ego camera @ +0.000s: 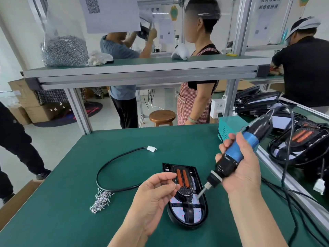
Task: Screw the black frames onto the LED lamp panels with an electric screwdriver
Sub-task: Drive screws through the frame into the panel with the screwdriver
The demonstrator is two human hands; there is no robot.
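An LED lamp panel with a black frame (187,207) lies on the green table, two orange strips at its far end. My right hand (240,168) grips a blue and black electric screwdriver (236,154), its bit angled down over the panel's right side. My left hand (156,191) hovers just left of the panel and pinches a small screw (175,184) between thumb and fingers. A pile of loose screws (101,200) lies to the left. A black cable (114,163) with a white plug curves away from the panel.
More black lamp units (299,145) and cables sit on the right bench beside a teal box (227,129). A bag of screws (64,49) stands on the upper shelf. Several people stand beyond the table; a wooden stool (162,117) is behind it.
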